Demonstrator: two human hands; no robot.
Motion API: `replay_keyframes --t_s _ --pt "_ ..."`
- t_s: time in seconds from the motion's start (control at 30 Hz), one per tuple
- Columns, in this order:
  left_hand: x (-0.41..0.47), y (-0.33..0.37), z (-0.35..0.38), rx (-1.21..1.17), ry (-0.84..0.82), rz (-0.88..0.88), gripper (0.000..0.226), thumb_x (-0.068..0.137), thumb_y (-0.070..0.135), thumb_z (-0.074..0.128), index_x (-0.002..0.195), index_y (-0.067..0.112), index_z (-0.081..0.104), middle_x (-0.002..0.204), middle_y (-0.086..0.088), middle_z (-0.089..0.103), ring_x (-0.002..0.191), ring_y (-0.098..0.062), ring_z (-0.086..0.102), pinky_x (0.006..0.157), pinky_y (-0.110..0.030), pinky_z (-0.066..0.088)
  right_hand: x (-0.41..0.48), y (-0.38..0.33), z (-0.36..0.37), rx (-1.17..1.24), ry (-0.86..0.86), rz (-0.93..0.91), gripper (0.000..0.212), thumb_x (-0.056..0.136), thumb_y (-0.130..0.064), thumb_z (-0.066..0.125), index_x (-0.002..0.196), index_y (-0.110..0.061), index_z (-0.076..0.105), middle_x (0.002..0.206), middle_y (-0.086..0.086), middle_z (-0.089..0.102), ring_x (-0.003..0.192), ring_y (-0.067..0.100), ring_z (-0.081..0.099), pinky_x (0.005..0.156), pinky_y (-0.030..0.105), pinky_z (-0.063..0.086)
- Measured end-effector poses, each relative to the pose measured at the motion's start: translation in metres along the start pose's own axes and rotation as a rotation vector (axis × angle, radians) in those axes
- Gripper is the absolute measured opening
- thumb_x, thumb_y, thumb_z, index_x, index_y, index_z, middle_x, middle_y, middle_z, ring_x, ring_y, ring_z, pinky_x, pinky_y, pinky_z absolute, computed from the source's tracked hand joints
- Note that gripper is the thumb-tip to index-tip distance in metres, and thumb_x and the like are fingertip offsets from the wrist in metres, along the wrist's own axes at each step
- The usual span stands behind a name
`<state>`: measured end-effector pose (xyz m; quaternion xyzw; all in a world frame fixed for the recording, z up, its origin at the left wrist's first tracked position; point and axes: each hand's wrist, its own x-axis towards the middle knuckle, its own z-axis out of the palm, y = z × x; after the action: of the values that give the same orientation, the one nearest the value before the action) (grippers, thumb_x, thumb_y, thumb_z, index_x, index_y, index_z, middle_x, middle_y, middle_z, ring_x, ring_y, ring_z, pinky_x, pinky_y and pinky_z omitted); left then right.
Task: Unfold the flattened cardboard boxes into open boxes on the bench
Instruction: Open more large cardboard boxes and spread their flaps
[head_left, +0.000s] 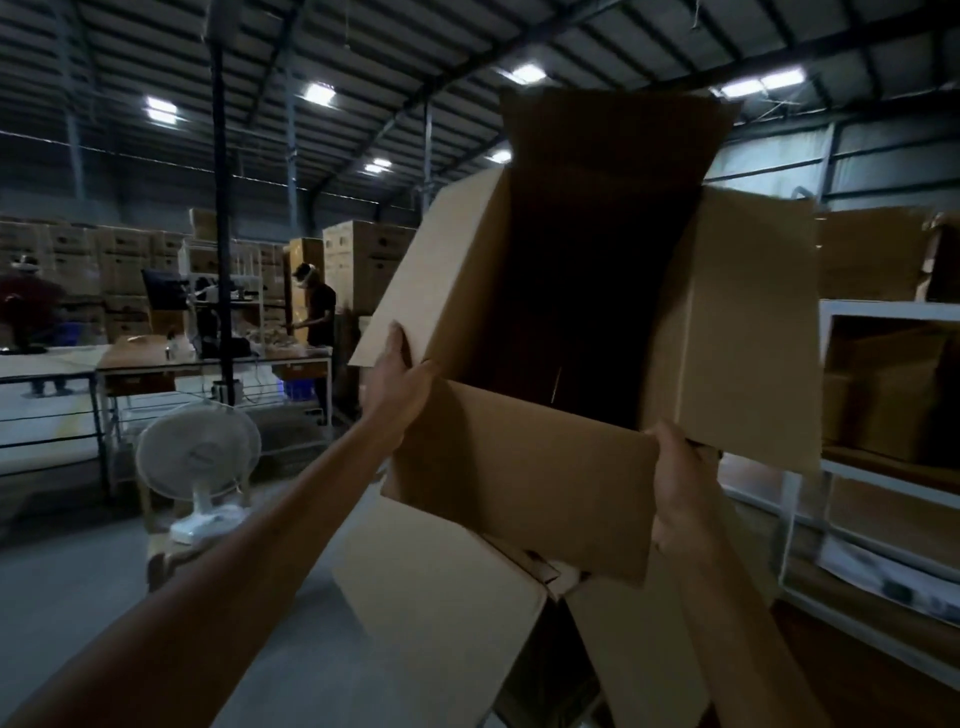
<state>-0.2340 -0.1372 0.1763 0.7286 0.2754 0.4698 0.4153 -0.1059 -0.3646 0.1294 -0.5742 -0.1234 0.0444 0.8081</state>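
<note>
Head view: the large brown corrugated cardboard box (587, 312) hangs open in mid-air above other brown cardboard panels (441, 587). My left grip (397, 379) clasps its corner, my right grip (680, 488) its near flap (519, 467); that flap could buckle and drop it.

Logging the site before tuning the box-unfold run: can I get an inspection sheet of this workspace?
surface: bench top not in view.
job's things: held box opened, flaps out, up in the air; lower cardboard beneath it, shape unclear.
clutter: white fan on the floor at left.
grippers: left hand grips the box's near-left corner; right hand grips the near flap's right edge.
cables: thin lines under the far table, too small to tell.
surroundings: white shelving with cardboard at right; worker at the far table; stacked cartons behind.
</note>
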Motion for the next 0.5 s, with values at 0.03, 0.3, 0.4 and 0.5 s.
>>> replay_keyframes --t_s 0.03,0.3,0.4,0.5 --pt "0.012 -0.012 0.006 -0.005 -0.022 -0.006 0.078 0.092 0.026 0.057 0.156 0.029 0.012 0.147 -0.009 0.039 0.122 -0.026 0.045 0.104 -0.046 0.042 0.006 0.005 0.007 -0.013 0.01 0.002 0.024 0.096 -0.023 0.053 0.073 -0.017 0.051 0.081 0.009 0.057 0.068 0.018 0.052 0.07 0.034 0.043" --pt "0.098 -0.107 0.054 0.147 -0.252 -0.044 0.056 0.097 0.018 0.049 0.15 0.017 0.032 0.144 -0.009 0.044 0.104 -0.013 0.041 0.084 -0.028 0.035 0.063 0.1 0.047 -0.189 0.06 0.103 0.029 0.097 -0.032 0.051 0.106 -0.005 0.06 0.094 0.015 0.067 0.079 0.027 0.063 0.062 0.031 0.045" --pt "0.118 -0.148 0.072 0.214 -0.377 -0.062 0.048 0.098 0.018 0.047 0.145 0.016 0.039 0.142 -0.01 0.046 0.108 -0.017 0.047 0.087 -0.031 0.038 0.068 0.133 0.06 -0.217 0.084 0.141 0.025 0.099 -0.029 0.05 0.104 -0.006 0.056 0.098 0.021 0.063 0.081 0.031 0.061 0.064 0.033 0.043" --pt "0.141 -0.176 0.087 0.247 -0.448 -0.067 0.052 0.097 0.019 0.049 0.148 0.017 0.037 0.15 -0.007 0.042 0.132 -0.023 0.042 0.107 -0.038 0.033 0.068 0.14 0.074 -0.251 0.119 0.158 0.013 0.101 -0.02 0.045 0.091 -0.013 0.052 0.084 0.012 0.054 0.072 0.024 0.052 0.061 0.032 0.036"
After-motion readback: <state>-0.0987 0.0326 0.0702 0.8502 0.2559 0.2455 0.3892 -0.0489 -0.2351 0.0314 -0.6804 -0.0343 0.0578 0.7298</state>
